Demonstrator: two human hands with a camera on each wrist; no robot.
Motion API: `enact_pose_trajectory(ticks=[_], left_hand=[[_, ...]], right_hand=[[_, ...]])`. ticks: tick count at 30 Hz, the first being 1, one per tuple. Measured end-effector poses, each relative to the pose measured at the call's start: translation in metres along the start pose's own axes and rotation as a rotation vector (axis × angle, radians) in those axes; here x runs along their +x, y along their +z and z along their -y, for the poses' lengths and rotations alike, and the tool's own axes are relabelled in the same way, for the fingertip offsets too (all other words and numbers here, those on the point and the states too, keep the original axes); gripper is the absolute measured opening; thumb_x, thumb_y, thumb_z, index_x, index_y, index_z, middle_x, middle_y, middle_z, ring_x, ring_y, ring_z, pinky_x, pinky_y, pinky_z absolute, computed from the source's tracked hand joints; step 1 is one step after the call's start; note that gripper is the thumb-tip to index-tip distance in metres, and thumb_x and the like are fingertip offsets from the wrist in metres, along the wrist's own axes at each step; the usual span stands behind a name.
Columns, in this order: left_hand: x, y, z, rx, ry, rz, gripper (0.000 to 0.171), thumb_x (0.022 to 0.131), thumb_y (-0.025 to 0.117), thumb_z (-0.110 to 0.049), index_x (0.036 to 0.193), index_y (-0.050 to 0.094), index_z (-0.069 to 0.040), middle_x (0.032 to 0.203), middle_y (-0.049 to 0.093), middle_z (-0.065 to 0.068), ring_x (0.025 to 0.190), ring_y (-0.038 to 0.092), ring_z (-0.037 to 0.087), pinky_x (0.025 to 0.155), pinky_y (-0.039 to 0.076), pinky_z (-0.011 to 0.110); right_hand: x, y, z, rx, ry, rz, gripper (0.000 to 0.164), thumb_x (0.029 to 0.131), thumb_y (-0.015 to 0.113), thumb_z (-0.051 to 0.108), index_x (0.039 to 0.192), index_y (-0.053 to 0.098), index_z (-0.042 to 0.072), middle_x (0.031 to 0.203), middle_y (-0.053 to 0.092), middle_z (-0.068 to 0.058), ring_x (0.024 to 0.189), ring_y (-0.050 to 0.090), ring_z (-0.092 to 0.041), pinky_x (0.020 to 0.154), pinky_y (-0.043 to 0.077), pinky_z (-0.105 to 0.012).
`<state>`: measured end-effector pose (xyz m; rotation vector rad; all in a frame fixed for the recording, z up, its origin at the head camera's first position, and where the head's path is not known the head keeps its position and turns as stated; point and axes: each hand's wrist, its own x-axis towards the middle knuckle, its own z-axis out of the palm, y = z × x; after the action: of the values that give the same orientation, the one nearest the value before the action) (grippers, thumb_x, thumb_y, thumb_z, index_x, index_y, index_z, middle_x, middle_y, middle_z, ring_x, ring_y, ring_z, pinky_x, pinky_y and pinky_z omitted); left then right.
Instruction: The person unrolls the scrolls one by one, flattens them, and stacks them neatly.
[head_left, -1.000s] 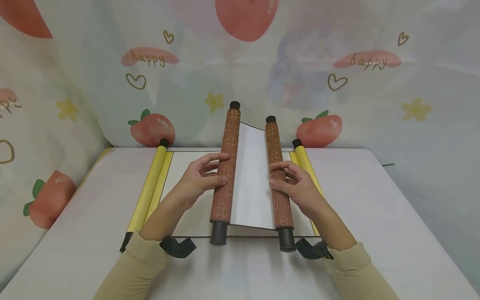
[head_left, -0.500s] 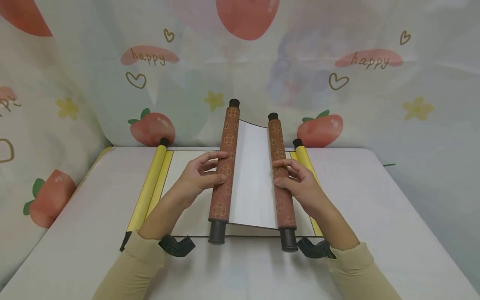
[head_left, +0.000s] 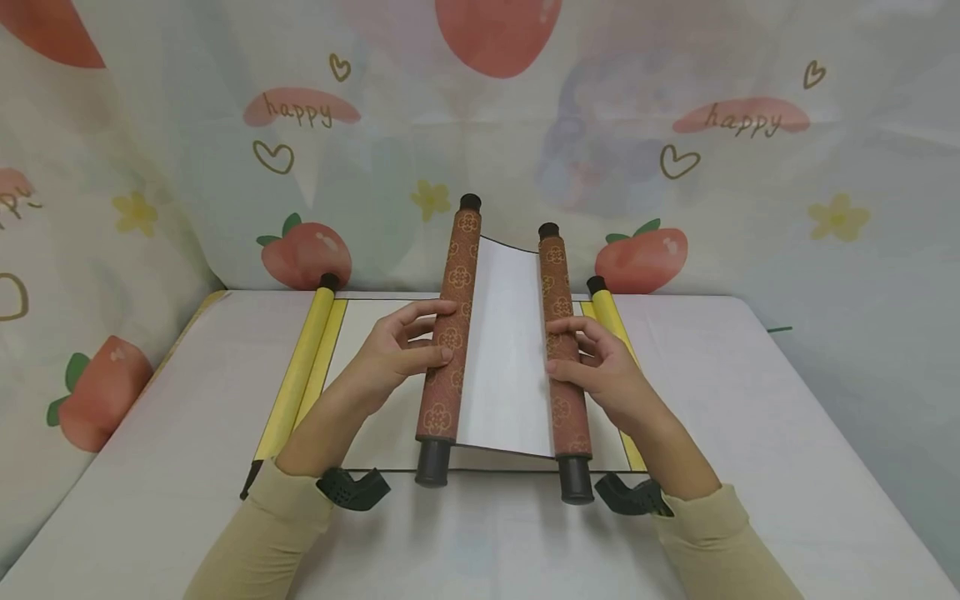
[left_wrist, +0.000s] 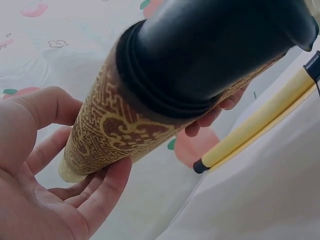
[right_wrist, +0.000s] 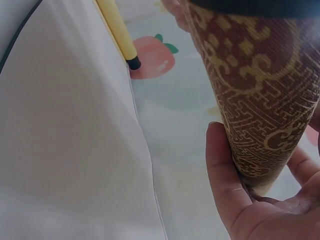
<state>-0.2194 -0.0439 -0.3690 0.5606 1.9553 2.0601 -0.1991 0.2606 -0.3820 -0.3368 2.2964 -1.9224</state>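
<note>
A hanging scroll with reddish-brown, gold-patterned rolls and black end knobs is held up, partly unrolled, in the head view. My left hand (head_left: 386, 350) grips its left roll (head_left: 450, 333), thumb and fingers curled around the middle. The right roll (head_left: 558, 292) is gripped the same way by my right hand (head_left: 607, 362). Blank white paper (head_left: 506, 350) stretches between the two rolls, sagging slightly. Up close in the left wrist view, the left roll's black knob (left_wrist: 215, 55) points toward the camera. Gold patterning covers the right roll (right_wrist: 255, 95) in the right wrist view.
Beneath lies a second scroll, spread flat, with a yellow left roller (head_left: 300, 367) and a yellow right roller (head_left: 617, 333), both black-tipped. Both rest on a white-covered table (head_left: 750, 433). A fruit-printed backdrop (head_left: 495, 150) rises behind. Black wrist mounts (head_left: 352, 490) sit at both cuffs.
My right hand has shifted slightly right with its roll, so a little more white paper shows between the rolls. The left hand stays nearly still. The spread scroll below has not moved.
</note>
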Motion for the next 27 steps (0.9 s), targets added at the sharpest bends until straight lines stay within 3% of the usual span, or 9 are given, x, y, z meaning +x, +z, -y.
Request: enact_pose_trajectory(ticks=[27], left_hand=[[-0.0009, -0.0051, -0.0034, 0.0, 0.006, -0.006, 0.057, 0.088, 0.068, -0.001, 0.141, 0.053, -0.012, 0.141, 0.051, 0.011, 0.123, 0.053, 0.027, 0.084, 0.055, 0.032]], right_hand=[[0.0008, -0.0031, 0.001, 0.003, -0.001, -0.002, 0.037, 0.095, 0.06, 0.006, 0.132, 0.052, 0.006, 0.131, 0.046, -0.018, 0.105, 0.056, -0.021, 0.081, 0.054, -0.03]])
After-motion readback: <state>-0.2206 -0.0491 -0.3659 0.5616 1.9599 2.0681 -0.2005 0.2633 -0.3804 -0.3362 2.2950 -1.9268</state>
